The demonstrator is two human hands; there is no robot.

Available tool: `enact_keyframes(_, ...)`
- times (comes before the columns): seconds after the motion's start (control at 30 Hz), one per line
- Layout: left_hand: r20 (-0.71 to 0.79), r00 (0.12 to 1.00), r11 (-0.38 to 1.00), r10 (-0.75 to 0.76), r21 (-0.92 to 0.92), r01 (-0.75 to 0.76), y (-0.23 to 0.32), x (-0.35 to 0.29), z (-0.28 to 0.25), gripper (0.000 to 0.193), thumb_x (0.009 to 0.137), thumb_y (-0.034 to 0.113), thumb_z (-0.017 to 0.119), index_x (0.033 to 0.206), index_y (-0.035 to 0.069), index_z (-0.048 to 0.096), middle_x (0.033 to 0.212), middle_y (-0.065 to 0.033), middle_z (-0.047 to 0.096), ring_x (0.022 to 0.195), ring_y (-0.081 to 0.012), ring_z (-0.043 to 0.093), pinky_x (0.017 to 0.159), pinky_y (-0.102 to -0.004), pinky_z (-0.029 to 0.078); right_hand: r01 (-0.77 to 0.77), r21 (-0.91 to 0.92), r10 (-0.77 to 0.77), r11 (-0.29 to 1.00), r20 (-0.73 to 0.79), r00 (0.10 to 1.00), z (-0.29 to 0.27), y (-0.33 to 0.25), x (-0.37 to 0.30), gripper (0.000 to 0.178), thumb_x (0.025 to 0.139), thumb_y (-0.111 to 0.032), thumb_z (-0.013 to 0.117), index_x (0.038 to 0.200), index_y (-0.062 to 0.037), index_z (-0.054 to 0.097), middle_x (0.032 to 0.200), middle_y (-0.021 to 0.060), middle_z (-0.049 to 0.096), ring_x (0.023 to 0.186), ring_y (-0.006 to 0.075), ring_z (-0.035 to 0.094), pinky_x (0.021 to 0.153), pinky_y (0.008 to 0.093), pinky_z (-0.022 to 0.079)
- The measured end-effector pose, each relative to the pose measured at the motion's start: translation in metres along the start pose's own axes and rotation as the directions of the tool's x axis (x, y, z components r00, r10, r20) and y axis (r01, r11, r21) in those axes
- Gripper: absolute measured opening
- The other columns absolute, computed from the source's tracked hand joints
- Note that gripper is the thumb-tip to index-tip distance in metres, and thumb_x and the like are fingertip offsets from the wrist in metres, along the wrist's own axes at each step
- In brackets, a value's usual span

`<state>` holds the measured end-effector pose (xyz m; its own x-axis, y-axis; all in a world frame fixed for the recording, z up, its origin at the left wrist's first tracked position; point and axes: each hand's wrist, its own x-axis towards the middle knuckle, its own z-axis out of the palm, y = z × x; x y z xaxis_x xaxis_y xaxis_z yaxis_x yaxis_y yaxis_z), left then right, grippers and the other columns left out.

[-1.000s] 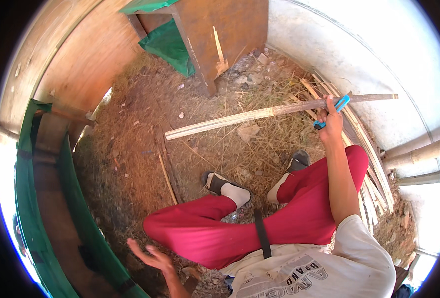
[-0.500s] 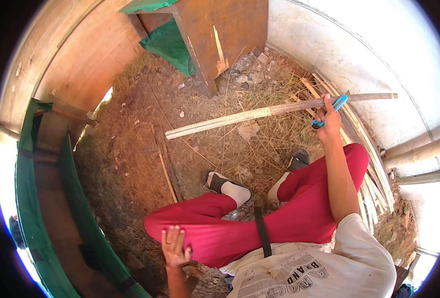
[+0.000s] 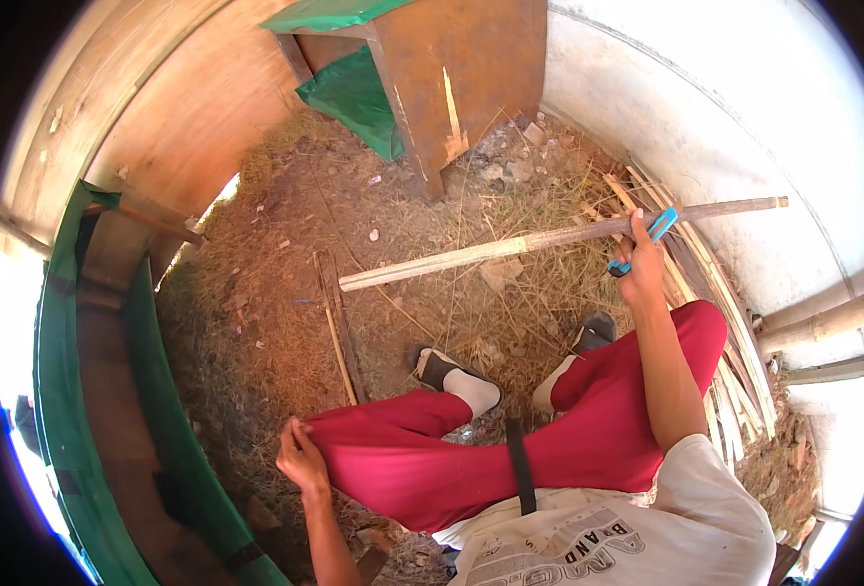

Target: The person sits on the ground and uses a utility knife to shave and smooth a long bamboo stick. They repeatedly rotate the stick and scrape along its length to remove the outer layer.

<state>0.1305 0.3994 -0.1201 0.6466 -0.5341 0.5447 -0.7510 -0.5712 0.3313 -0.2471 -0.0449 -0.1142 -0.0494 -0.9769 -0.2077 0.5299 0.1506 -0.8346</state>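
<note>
My right hand (image 3: 641,272) is closed round a long wooden stick (image 3: 461,256) and a blue utility knife (image 3: 662,226) together. Pale stripped wood shows on the stick's left half, while dark bark covers most of the right half. The stick lies nearly level in the air, its right end slightly higher. At the left knee, my left hand (image 3: 302,461) pinches the cloth of my red trousers (image 3: 393,449) between its fingers. Part of the knife is hidden by the right hand.
Split wooden strips (image 3: 735,332) lie in a pile at the right along a white wall (image 3: 705,98). A brown wooden cabinet (image 3: 471,78) with green sheeting stands ahead. Green-covered boards (image 3: 110,391) run along the left. A thin stick (image 3: 336,342) lies on dry grass.
My left hand has slid from lying flat on the thigh to the knee's outer edge, its fingers closing on the cloth. The view has shifted slightly; the right hand keeps its hold.
</note>
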Motion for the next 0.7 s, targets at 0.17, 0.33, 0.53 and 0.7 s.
enact_keyframes(0.17,0.054,0.992,0.985,0.110,-0.142,-0.101,0.041,-0.007,0.026,0.047,0.100,0.025,0.064,0.059,0.006,0.054,0.046,0.0008,0.047,0.039,-0.0067,0.043,0.035,-0.0287,0.030,0.008,-0.002,-0.008,1.000,-0.013,1.000,0.005,-0.003,-0.003,0.028,0.098,-0.033,0.067,0.108,-0.0077,0.064,0.096,0.0088,0.072,0.052,0.0063,0.034,0.052,0.0251,0.033)
enact_keyframes(0.33,0.191,0.938,0.948,0.289,-0.192,-0.253,0.091,-0.003,0.042,0.046,0.098,0.044,0.061,0.071,0.007,0.068,0.046,0.0003,0.052,0.039,-0.0133,0.050,0.042,-0.0366,0.045,-0.032,0.014,0.032,0.999,-0.020,0.999,-0.004,-0.001,0.001,0.027,0.098,-0.034,0.067,0.108,-0.0094,0.064,0.094,0.0061,0.071,0.052,0.0064,0.035,0.051,0.0250,0.033)
enact_keyframes(0.53,0.692,0.693,0.784,0.202,-0.538,0.308,0.179,0.010,0.081,0.052,0.099,0.038,0.060,0.138,0.005,0.052,0.121,-0.0131,0.066,0.114,-0.0258,0.060,0.098,-0.0398,0.047,-0.140,0.115,0.135,0.983,0.053,0.989,0.015,0.013,-0.014,0.025,0.099,-0.035,0.064,0.104,-0.0104,0.063,0.099,0.0067,0.071,0.049,0.0070,0.035,0.049,0.0238,0.034)
enact_keyframes(0.7,0.891,0.403,0.233,0.211,-0.446,0.864,0.269,0.031,0.118,0.068,0.102,0.037,0.057,0.152,0.003,0.027,0.153,-0.0161,0.041,0.140,-0.0314,0.040,0.110,-0.0475,0.040,-0.226,0.185,0.198,0.956,0.157,0.968,0.025,0.031,-0.022,0.026,0.101,-0.035,0.060,0.109,-0.0108,0.059,0.107,0.0074,0.070,0.049,0.0059,0.035,0.048,0.0232,0.035)
